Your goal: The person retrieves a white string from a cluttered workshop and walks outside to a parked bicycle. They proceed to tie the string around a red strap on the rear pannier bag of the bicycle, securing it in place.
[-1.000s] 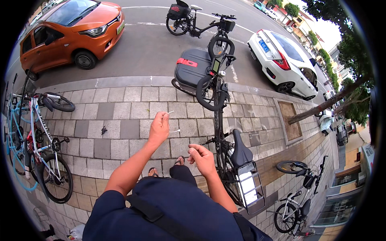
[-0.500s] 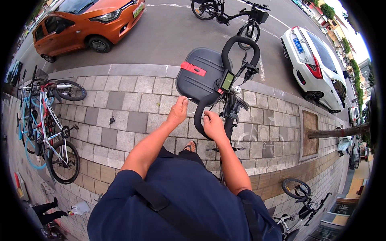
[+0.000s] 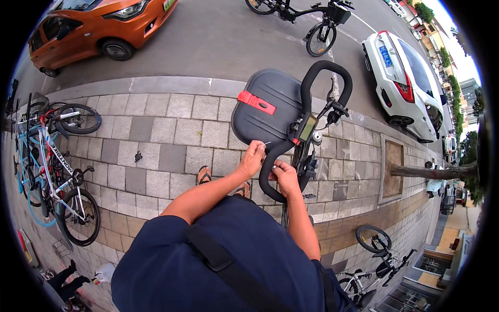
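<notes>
My left hand (image 3: 252,158) is closed in a pinch on a thin white strand (image 3: 267,143), whose end sticks out past the fingertips toward the handlebar. My right hand (image 3: 286,176) is closed too, its fingers drawn together inside the near loop of the padded black handlebar (image 3: 266,174). A small white bit shows at its fingertips; whether it belongs to the same strand I cannot tell. Just beyond my hands sits a dark grey ribbed case (image 3: 265,122) with a red strap (image 3: 256,102) across it. A small display (image 3: 309,128) is mounted on the handlebar's middle.
Several bicycles (image 3: 73,192) stand at the left on the paved sidewalk (image 3: 176,130). An orange car (image 3: 93,31), a black bicycle (image 3: 306,15) and a white car (image 3: 405,83) are beyond the kerb. At the right are a tree trunk (image 3: 436,171) and another bicycle (image 3: 382,268).
My hands have come closer together, the left moving right toward the handlebar. The handlebar and case sit lower and farther right in view. Both my sandalled feet now show.
</notes>
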`<state>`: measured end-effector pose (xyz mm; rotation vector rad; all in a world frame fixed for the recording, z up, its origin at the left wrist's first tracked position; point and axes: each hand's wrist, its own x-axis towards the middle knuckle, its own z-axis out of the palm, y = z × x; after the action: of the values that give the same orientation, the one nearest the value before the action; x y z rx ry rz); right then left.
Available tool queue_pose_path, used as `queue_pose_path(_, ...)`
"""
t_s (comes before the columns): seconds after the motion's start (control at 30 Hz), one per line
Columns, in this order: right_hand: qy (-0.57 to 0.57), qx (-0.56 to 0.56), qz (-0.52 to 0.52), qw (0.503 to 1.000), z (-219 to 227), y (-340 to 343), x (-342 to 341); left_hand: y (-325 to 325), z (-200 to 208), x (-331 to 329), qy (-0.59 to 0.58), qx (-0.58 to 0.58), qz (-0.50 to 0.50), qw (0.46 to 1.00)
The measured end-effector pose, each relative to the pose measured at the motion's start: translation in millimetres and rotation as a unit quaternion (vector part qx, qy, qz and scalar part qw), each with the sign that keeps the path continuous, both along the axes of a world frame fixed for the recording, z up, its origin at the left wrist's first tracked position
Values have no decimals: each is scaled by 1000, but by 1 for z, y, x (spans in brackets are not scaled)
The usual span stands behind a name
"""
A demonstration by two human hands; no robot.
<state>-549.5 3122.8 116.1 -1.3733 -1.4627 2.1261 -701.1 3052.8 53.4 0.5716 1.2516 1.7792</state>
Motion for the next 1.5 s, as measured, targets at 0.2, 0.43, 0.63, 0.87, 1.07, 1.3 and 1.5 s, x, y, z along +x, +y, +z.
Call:
queue_pose_path(0.2,107,-43,-84,990,3,-19,14,10,14,0,7,7,-5,1000)
queue_pose_path(0.43,141,49,-212,966,-4,-10,-3,21,26,-25,163,40,-52,985)
queue_pose_path(0.63,77,192,-100,973,17,-7,-18,15,66,-63,389,41,-163,906)
queue_pose_path(0.87,17,236,-82,968,22,-10,-12,19,101,-81,318,-125,-370,864)
queue_pose_path(1.07,-40,278,-26,959,32,-17,-10,7,127,-101,235,-184,-449,842)
queue_pose_path(1.3,-122,306,-1,944,48,-38,-25,11,106,-119,203,-194,-465,839)
queue_pose_path(1.5,-172,361,40,916,47,-38,-29,6,93,-127,164,-134,-477,853)
